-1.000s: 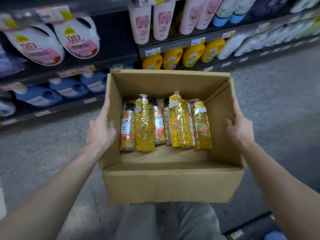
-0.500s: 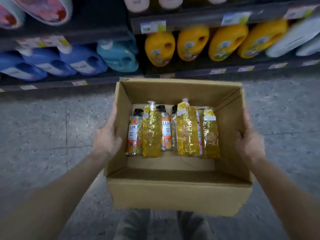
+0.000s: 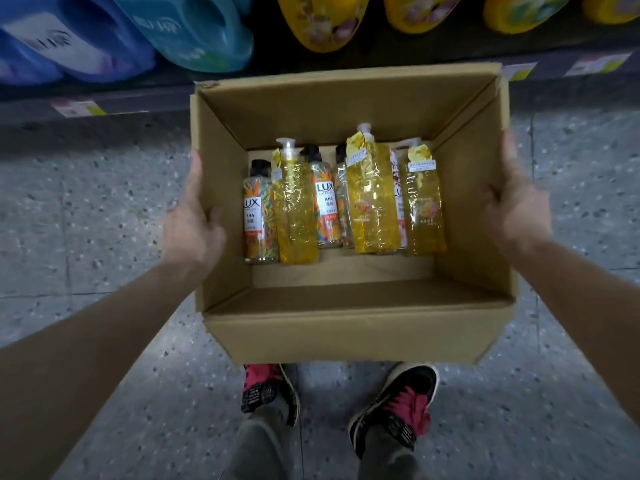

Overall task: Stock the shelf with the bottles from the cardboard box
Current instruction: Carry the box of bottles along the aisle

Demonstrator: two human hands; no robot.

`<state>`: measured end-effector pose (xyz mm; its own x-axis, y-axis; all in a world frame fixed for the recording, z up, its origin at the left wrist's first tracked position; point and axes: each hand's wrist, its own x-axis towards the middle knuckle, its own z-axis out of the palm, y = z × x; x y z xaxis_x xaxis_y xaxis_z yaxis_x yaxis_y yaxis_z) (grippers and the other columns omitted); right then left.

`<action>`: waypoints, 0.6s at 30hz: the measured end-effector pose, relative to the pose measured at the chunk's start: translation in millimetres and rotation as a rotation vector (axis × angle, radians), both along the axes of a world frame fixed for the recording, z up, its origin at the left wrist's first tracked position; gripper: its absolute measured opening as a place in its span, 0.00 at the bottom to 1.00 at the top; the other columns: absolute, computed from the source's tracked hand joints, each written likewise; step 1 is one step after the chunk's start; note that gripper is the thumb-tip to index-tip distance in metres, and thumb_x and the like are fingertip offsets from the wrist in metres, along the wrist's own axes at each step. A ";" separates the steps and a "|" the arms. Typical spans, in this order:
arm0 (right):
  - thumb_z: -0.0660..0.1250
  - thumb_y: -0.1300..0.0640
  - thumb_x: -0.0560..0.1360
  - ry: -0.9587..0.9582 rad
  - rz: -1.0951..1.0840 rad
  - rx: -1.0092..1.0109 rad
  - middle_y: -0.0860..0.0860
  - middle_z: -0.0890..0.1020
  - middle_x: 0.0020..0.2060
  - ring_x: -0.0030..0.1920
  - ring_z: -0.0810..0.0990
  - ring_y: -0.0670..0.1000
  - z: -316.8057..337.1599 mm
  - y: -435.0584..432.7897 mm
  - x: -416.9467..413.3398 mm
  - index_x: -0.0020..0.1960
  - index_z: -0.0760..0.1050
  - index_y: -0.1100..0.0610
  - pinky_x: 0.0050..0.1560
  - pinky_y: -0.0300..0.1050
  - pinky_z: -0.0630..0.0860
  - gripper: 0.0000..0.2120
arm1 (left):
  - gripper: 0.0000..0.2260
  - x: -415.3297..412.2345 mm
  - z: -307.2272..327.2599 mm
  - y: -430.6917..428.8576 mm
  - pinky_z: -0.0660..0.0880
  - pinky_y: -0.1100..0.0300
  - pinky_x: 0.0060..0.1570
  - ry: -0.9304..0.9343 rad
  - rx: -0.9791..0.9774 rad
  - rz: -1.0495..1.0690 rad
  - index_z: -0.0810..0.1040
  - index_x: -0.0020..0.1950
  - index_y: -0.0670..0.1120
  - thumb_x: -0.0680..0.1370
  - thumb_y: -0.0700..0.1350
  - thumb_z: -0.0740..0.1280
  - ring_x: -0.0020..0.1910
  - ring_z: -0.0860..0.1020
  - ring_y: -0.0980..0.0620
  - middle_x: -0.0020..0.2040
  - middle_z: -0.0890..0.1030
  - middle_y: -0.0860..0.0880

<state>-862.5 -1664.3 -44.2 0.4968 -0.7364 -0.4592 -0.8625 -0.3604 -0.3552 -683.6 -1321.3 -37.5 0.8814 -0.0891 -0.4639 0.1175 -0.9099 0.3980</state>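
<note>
Seven or so bottles (image 3: 343, 202) in the cardboard box (image 3: 346, 327), lying flat in a row against its far wall, caps pointing away. Three clear yellow pump bottles with paper tags at the neck; between them black-capped LUX bottles with orange floral labels, one partly hidden under the largest yellow bottle. Plain brown box, open at the top, held up over the speckled floor (image 3: 86, 220) and both shoes (image 3: 398, 407), just before the bottom shelf (image 3: 138, 98) with its blue, teal and yellow jugs (image 3: 201, 32). Grips the left wall with the left hand (image 3: 194, 223) and the right wall with the right hand (image 3: 516, 216), thumbs hooked over the rim, fingers along the outside, hands well apart. Against the frame half a second earlier: same grip, same bottle order; box nearer the shelf; upper shelves out of view; shoes newly in view.
</note>
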 end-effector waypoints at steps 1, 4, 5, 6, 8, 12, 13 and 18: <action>0.59 0.65 0.84 -0.004 -0.014 0.011 0.60 0.77 0.69 0.63 0.79 0.60 -8.2 0.4 3.7 0.82 0.43 0.33 0.67 0.48 0.72 0.41 | 0.39 1.9 -7.8 -1.9 0.71 0.47 0.71 0.007 0.015 0.006 0.44 0.84 0.65 0.85 0.37 0.62 0.69 0.77 0.38 0.75 0.75 0.40; 0.58 0.64 0.84 0.008 -0.010 0.010 0.62 0.78 0.68 0.61 0.80 0.62 -27.4 7.3 6.0 0.82 0.42 0.33 0.66 0.50 0.73 0.41 | 0.41 3.5 -27.5 -0.8 0.75 0.43 0.67 0.002 0.054 -0.010 0.40 0.82 0.67 0.84 0.37 0.62 0.61 0.80 0.37 0.72 0.77 0.37; 0.59 0.64 0.84 0.005 0.001 -0.002 0.63 0.79 0.66 0.59 0.81 0.63 -32.7 10.3 4.2 0.82 0.42 0.34 0.64 0.51 0.75 0.40 | 0.42 2.7 -34.2 1.3 0.77 0.42 0.64 -0.002 0.064 -0.028 0.38 0.82 0.68 0.84 0.37 0.62 0.56 0.81 0.37 0.69 0.78 0.36; 0.59 0.63 0.84 0.003 0.007 -0.021 0.64 0.80 0.64 0.56 0.82 0.65 -37.2 12.4 3.1 0.82 0.42 0.35 0.62 0.53 0.76 0.39 | 0.42 2.4 -40.9 4.1 0.79 0.42 0.60 -0.009 0.066 -0.047 0.37 0.81 0.69 0.85 0.38 0.62 0.50 0.81 0.38 0.67 0.79 0.35; 0.59 0.61 0.84 0.015 0.005 -0.054 0.67 0.82 0.58 0.51 0.82 0.67 -44.7 14.0 3.5 0.83 0.41 0.37 0.59 0.58 0.77 0.39 | 0.42 4.2 -49.8 8.8 0.79 0.43 0.59 -0.008 0.044 -0.056 0.36 0.81 0.68 0.85 0.39 0.61 0.45 0.79 0.42 0.66 0.80 0.34; 0.59 0.62 0.83 0.013 -0.002 -0.091 0.68 0.82 0.51 0.47 0.81 0.68 -53.2 16.1 7.1 0.83 0.41 0.39 0.56 0.61 0.77 0.39 | 0.40 5.5 -53.0 11.6 0.77 0.46 0.55 0.002 0.032 -0.092 0.37 0.83 0.65 0.85 0.40 0.61 0.46 0.80 0.41 0.67 0.80 0.36; 0.59 0.62 0.83 0.012 -0.003 -0.094 0.67 0.81 0.49 0.45 0.81 0.66 -53.7 17.2 7.1 0.83 0.41 0.39 0.56 0.60 0.77 0.39 | 0.40 4.2 -53.4 11.6 0.77 0.46 0.56 -0.005 0.051 -0.094 0.37 0.83 0.64 0.85 0.40 0.61 0.49 0.81 0.37 0.69 0.79 0.36; 0.58 0.61 0.85 0.122 0.027 -0.032 0.58 0.72 0.43 0.34 0.70 0.54 -47.2 12.2 12.1 0.81 0.33 0.37 0.50 0.56 0.75 0.42 | 0.41 2.8 -56.5 8.7 0.78 0.45 0.53 -0.039 0.089 -0.125 0.36 0.84 0.60 0.83 0.38 0.61 0.47 0.82 0.36 0.68 0.79 0.35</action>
<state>-850.4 -1652.1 -91.4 0.4586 -0.7386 -0.4941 -0.8884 -0.3935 -0.2364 -680.8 -1312.6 -94.0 0.8834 -0.1590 -0.4408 -0.0126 -0.9484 0.3168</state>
